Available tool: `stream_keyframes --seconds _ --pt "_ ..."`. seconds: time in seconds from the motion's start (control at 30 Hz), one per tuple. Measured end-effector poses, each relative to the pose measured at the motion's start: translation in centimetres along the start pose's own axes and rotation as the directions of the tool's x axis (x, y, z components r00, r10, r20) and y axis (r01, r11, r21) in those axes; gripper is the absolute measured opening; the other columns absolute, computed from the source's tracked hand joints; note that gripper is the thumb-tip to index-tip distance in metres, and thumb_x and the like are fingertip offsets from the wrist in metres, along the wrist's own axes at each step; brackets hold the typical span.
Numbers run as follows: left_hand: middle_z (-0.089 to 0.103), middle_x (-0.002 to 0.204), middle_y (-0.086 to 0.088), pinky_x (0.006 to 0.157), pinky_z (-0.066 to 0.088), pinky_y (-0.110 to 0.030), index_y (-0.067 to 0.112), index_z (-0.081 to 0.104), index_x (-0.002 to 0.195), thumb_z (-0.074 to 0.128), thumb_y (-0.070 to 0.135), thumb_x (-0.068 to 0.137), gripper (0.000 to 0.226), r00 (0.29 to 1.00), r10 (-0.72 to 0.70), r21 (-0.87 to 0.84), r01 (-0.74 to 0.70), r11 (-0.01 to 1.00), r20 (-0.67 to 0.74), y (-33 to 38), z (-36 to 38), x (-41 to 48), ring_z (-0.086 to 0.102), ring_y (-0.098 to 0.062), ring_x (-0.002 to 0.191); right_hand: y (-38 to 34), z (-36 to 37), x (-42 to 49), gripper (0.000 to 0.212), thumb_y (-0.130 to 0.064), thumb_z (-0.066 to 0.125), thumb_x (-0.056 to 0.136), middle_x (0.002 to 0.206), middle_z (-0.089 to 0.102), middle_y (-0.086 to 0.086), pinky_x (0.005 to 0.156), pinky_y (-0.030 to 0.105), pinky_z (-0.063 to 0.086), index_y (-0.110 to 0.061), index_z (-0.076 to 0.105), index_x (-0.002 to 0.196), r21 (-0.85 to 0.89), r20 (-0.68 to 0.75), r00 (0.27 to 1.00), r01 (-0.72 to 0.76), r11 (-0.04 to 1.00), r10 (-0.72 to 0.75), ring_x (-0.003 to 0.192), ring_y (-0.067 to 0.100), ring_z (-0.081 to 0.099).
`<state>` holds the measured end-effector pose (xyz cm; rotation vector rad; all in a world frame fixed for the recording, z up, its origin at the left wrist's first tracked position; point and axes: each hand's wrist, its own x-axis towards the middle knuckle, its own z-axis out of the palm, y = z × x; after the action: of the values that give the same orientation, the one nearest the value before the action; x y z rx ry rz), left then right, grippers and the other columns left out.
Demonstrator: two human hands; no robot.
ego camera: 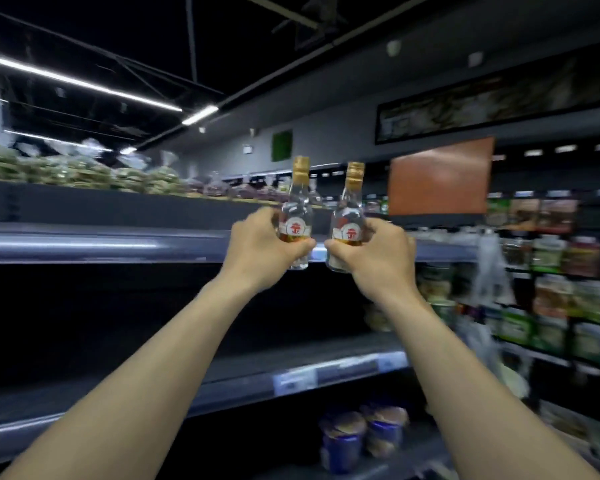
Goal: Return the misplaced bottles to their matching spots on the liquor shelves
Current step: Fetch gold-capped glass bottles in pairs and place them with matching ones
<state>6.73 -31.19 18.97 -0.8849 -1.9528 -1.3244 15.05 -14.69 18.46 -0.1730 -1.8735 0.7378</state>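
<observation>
While both arms stretch forward and upward to about the same height, each grip is closed around its own small clear liquor bottle. The left grip (260, 252) wraps fingers and thumb round the lower body of the left bottle (297, 209). The right grip (378, 259) does the same with the right bottle (349, 211), and the two thumbs nearly meet between them. Both bottles are close to upright with their gold caps on top and their labels facing the camera; the right one leans its top slightly rightward. They hang in the air just beside each other, in front of the front rail of a dark shelf (84, 242), and rest on nothing. Blurred jars and packets line the shelving to the right, and blue tubs (361, 434) sit lower down. No row of matching bottles shows, so their spot probably lies outside this view. Neither hand is nearer, and the coming move likely means carrying both onward, bases down.
</observation>
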Motion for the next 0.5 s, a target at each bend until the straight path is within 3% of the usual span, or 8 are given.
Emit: stream_keyframes --seconds 0.07,0.17,0.33,0.43,0.5 --pt "0.067 0.078 0.020 0.057 0.042 -0.002 0.032 0.062 0.093 0.091 0.045 0.067 0.041 0.998 -0.028 -0.073 0.032 0.997 0.058 2.4 5.9 -2.6 0.058 0.022 0.071 4.7 -5.8 -1.3 0.027 -0.044 0.091 0.069 0.074 0.073 -0.015 0.071 0.030 0.056 -0.029 0.072 0.079 -0.072 -0.031 0.998 -0.052 0.996 0.050 0.075 0.007 0.070" --pt "0.070 0.075 0.019 0.056 0.043 -0.004 0.032 0.064 0.089 0.091 0.045 0.067 0.037 0.987 -0.032 -0.174 0.060 0.983 0.160 6.3 14.5 -7.0 0.061 0.017 0.070 11.1 -13.9 -4.3 0.028 -0.045 0.092 0.068 0.067 0.069 -0.022 0.064 0.020 0.051 -0.033 0.067 0.072 -0.149 -0.060 0.988 -0.150 0.977 0.142 0.068 -0.007 0.066" --pt "0.064 0.070 0.025 0.058 0.043 -0.007 0.038 0.061 0.082 0.090 0.043 0.066 0.035 0.938 0.008 -0.309 0.106 0.945 0.346 13.2 26.7 -14.4 0.061 0.014 0.066 19.9 -25.5 -10.6 0.028 -0.042 0.092 0.067 0.067 0.071 -0.017 0.059 0.023 0.050 -0.028 0.071 0.078 -0.262 -0.152 0.942 -0.330 0.907 0.299 0.065 -0.004 0.065" --pt "0.063 0.067 0.027 0.055 0.041 -0.003 0.039 0.059 0.079 0.091 0.041 0.064 0.036 0.894 0.048 -0.381 0.141 0.914 0.446 16.7 33.1 -18.8 0.059 0.021 0.066 24.2 -31.5 -14.4 0.025 -0.040 0.092 0.065 0.068 0.071 -0.027 0.055 0.013 0.048 -0.036 0.071 0.077 -0.302 -0.209 0.901 -0.429 0.852 0.380 0.066 -0.009 0.065" --pt "0.065 0.063 0.025 0.052 0.042 -0.004 0.034 0.063 0.085 0.092 0.038 0.064 0.036 0.854 0.056 -0.404 0.185 0.896 0.517 18.5 37.4 -21.7 0.061 0.017 0.061 27.1 -35.2 -16.7 0.024 -0.034 0.092 0.065 0.069 0.071 -0.028 0.057 0.016 0.051 -0.033 0.071 0.075 -0.298 -0.258 0.861 -0.503 0.811 0.439 0.067 -0.009 0.067"
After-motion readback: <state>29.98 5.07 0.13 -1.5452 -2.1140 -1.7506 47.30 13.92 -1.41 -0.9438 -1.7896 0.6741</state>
